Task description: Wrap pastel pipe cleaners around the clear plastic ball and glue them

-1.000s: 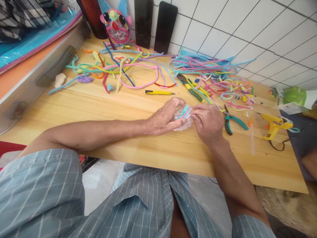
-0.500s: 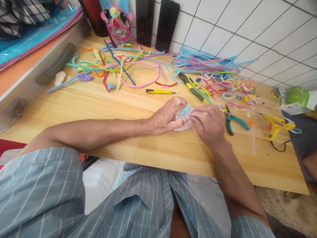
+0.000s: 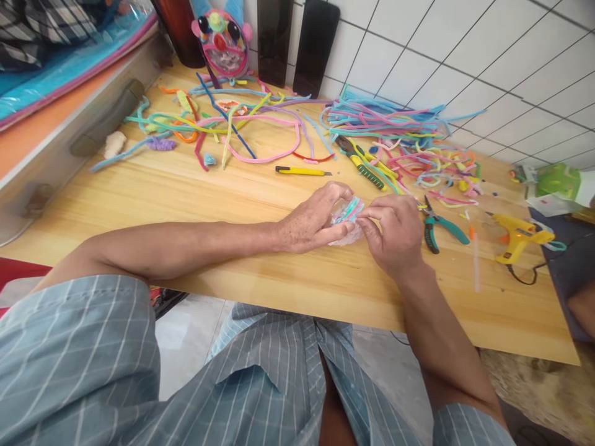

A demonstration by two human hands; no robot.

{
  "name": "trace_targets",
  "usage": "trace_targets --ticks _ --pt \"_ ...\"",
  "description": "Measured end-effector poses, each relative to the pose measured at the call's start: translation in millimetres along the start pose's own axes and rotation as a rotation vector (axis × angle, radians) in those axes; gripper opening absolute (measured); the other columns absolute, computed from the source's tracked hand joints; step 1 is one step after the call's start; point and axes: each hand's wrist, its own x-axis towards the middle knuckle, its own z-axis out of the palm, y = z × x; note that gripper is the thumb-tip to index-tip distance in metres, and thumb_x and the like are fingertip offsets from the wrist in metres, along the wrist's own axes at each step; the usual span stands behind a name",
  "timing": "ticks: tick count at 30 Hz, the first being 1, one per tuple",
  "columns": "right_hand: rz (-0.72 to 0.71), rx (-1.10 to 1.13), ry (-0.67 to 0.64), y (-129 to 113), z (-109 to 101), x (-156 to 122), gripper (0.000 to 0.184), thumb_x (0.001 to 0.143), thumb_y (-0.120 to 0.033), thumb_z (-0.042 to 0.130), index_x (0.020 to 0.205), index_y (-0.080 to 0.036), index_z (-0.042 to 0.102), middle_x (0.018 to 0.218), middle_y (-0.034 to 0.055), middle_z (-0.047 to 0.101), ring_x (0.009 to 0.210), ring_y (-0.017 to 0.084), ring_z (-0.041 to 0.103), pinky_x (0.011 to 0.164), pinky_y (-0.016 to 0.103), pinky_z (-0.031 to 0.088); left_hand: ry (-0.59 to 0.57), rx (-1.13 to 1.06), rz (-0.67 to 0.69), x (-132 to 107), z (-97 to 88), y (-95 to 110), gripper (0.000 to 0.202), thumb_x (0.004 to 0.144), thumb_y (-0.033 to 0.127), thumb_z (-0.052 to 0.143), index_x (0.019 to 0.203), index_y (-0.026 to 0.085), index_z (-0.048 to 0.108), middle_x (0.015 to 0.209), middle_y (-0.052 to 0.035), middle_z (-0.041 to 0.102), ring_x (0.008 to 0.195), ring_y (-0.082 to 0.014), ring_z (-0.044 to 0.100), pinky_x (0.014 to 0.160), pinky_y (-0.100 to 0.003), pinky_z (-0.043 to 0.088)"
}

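Observation:
Both of my hands meet at the middle of the wooden table (image 3: 195, 192). My left hand (image 3: 312, 220) is closed round a small clear plastic piece wrapped with pink and teal pipe cleaners (image 3: 348, 214), thumb below and fingers curled over its top. My right hand (image 3: 395, 234) pinches the same piece from its right side with thumb and forefinger. Most of the piece is hidden between the fingers.
Loose coloured pipe cleaners (image 3: 390, 127) lie spread over the back of the table. A yellow utility knife (image 3: 300, 171), yellow-handled pliers (image 3: 365, 166), teal pliers (image 3: 439, 226) and a yellow glue gun (image 3: 518, 235) lie nearby. A pipe-cleaner clown face (image 3: 222, 40) leans at the tiled wall.
My hands stay in place on the wrapped piece; only the right fingers have shifted slightly along it. The view has drifted a little.

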Motion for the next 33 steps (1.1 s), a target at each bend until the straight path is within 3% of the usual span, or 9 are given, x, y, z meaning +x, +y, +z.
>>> trace_targets --ticks 9,15,25,29,33 --pt "0.017 0.045 0.008 -3.5 -2.4 -0.4 0.008 0.109 -0.033 0.07 0.113 -0.031 0.076 0.106 0.0044 0.083 0.097 0.026 0.076 0.089 0.044 0.059 -0.021 -0.049 -0.039 -2.1 -3.0 2.7 0.053 0.112 0.064 0.052 0.143 0.021 0.05 0.144 -0.0196 0.064 0.14 -0.034 0.065 0.123 -0.058 0.057" --pt "0.032 0.148 0.046 -7.8 -2.7 1.0 0.011 0.107 -0.028 0.073 0.117 -0.031 0.078 0.109 0.0042 0.084 0.1 0.025 0.078 0.091 0.043 0.061 0.001 -0.049 -0.011 -5.2 3.9 -3.0 0.055 0.106 0.06 0.066 0.143 0.024 0.046 0.144 -0.0193 0.061 0.139 -0.0342 0.063 0.12 -0.059 0.058" --pt "0.064 0.196 0.105 -13.5 9.4 -3.3 0.034 0.104 -0.031 0.076 0.138 -0.03 0.076 0.127 0.0086 0.085 0.114 0.029 0.08 0.101 0.048 0.064 0.028 -0.057 -0.044 -0.7 -3.5 -5.9 0.047 0.114 0.06 0.052 0.143 0.024 0.043 0.149 -0.0199 0.058 0.146 -0.033 0.059 0.127 -0.061 0.053" --pt "0.113 0.162 0.126 -19.9 14.5 -3.8 0.034 0.101 -0.03 0.077 0.135 -0.029 0.074 0.125 0.0103 0.084 0.113 0.031 0.081 0.097 0.051 0.066 0.016 -0.102 -0.086 -0.4 -4.5 -3.9 0.044 0.117 0.062 0.039 0.144 0.027 0.045 0.148 -0.0178 0.059 0.148 -0.033 0.058 0.129 -0.062 0.053" --pt "0.152 0.205 0.175 -26.5 15.5 -1.4 0.029 0.098 -0.026 0.078 0.127 -0.028 0.074 0.122 0.0103 0.083 0.112 0.031 0.08 0.096 0.05 0.066 0.024 -0.087 -0.082 -2.2 -4.2 -3.6 0.049 0.116 0.064 0.043 0.145 0.025 0.046 0.15 -0.0191 0.059 0.15 -0.0339 0.058 0.131 -0.062 0.051"
